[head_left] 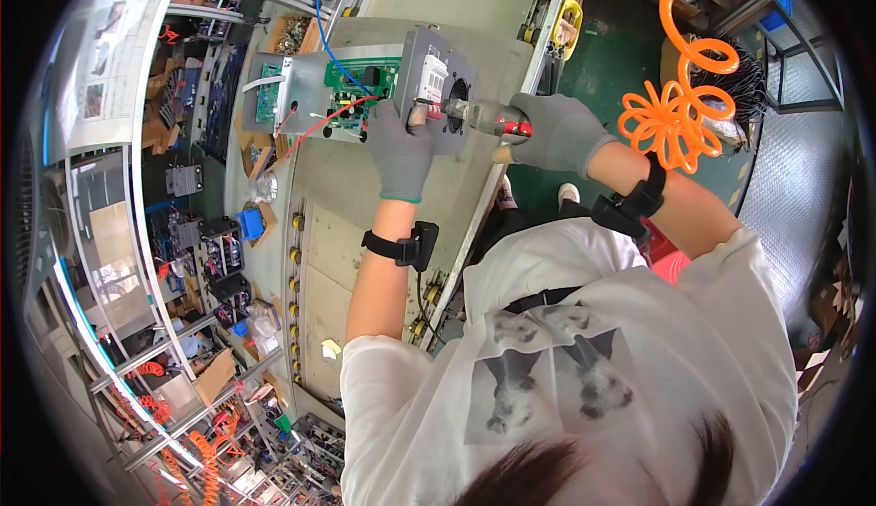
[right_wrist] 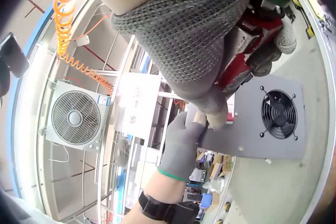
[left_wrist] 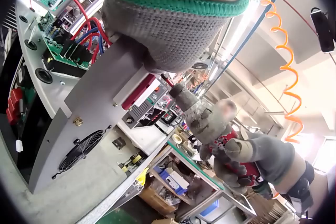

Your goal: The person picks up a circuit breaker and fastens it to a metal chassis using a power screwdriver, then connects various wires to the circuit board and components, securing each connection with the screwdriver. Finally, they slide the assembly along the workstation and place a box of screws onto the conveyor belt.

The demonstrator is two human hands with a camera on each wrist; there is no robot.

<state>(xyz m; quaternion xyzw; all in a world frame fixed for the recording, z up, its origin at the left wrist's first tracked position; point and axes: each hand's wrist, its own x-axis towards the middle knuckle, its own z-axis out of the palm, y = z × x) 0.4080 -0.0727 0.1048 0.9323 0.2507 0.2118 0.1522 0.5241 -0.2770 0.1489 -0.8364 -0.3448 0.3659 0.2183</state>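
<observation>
My gloved right hand (head_left: 563, 130) grips a red and silver power driver (head_left: 497, 119), which lies level with its nose toward the grey metal panel (right_wrist: 252, 113). The panel stands upright and carries a round black fan (right_wrist: 279, 113). On its face, beside the fan, sits a white and red block (head_left: 432, 79). My gloved left hand (head_left: 401, 150) holds the panel at its edge, with the thumb near the block and the driver's nose; its other fingers are mostly hidden. Behind the panel lie green circuit boards (head_left: 351, 95) with red and blue wires.
The panel and boards are on a conveyor bench (head_left: 333, 260) edged with rollers. A coiled orange hose (head_left: 680, 123) hangs at the right. Shelving with parts and bins lines the left side. A yellow holder (head_left: 568, 27) is fixed at the bench's right edge.
</observation>
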